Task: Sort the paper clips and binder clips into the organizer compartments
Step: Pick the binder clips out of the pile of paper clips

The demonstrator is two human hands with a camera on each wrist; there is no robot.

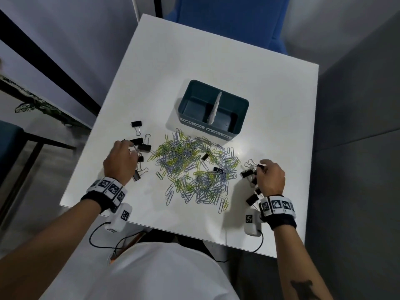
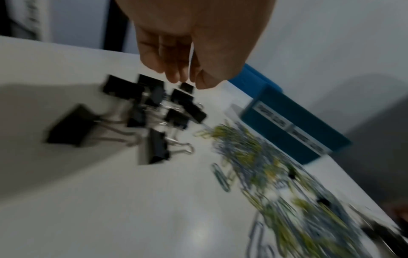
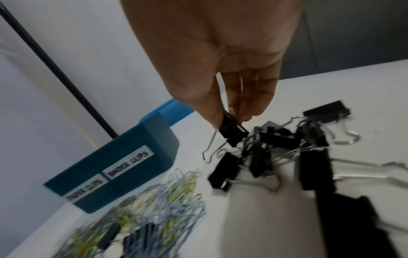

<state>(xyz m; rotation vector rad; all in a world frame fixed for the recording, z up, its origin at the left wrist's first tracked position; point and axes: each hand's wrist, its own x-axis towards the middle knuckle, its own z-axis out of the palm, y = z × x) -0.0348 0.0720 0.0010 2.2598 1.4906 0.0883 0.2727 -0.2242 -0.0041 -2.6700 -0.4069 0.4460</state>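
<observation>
A teal organizer (image 1: 238,107) with a white divider (image 1: 214,109) stands mid-table, labelled PAPER CLIPS on the left and BINDER CLIPS on the right; both compartments look empty. A pile of green and lilac paper clips (image 1: 192,167) lies in front of it, with a few black binder clips mixed in. My left hand (image 2: 187,82) hovers, fingers down, just above a cluster of black binder clips (image 2: 154,111) and holds nothing. My right hand (image 3: 232,118) pinches one small black binder clip (image 3: 233,132) at the top of a second tangled cluster (image 3: 276,148) right of the pile.
One lone binder clip (image 1: 136,124) lies further back on the left. The white table (image 1: 216,61) ends close behind both wrists. A blue chair (image 1: 229,22) stands at the far side, and a dark frame (image 1: 43,68) runs along the left.
</observation>
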